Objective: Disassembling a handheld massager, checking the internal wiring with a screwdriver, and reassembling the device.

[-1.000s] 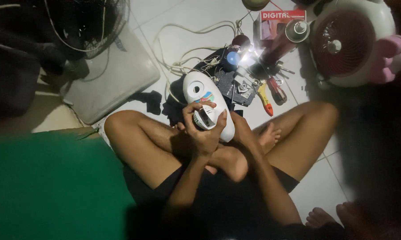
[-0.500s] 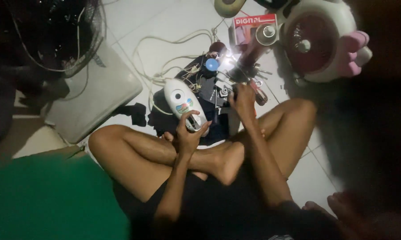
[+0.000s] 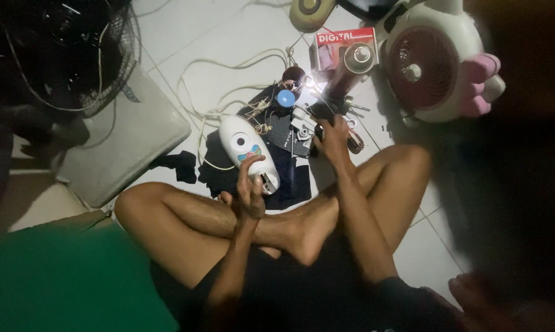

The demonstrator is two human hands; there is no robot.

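I sit cross-legged on a white tiled floor. My left hand [image 3: 251, 192] grips the near end of a white oval appliance housing [image 3: 243, 146] with a blue and dark marking, held over my shin. My right hand [image 3: 331, 136] reaches forward to a pile of small tools and parts [image 3: 302, 126] on a dark cloth [image 3: 289, 172], fingers closed around a dark tool-like object [image 3: 319, 114]; what it is cannot be made out. A small bright light shines in the pile.
A small pink-and-white fan [image 3: 434, 61] lies at the upper right, beside a red box [image 3: 342, 43]. A white cord [image 3: 228, 80] loops across the floor. A black fan grille [image 3: 68, 49] and a white slab [image 3: 114, 135] sit at left. Green fabric [image 3: 62, 283] fills the lower left.
My right hand left the white housing and reached forward into the tool pile. My left hand kept the housing, now tilted left. The view shifted slightly.
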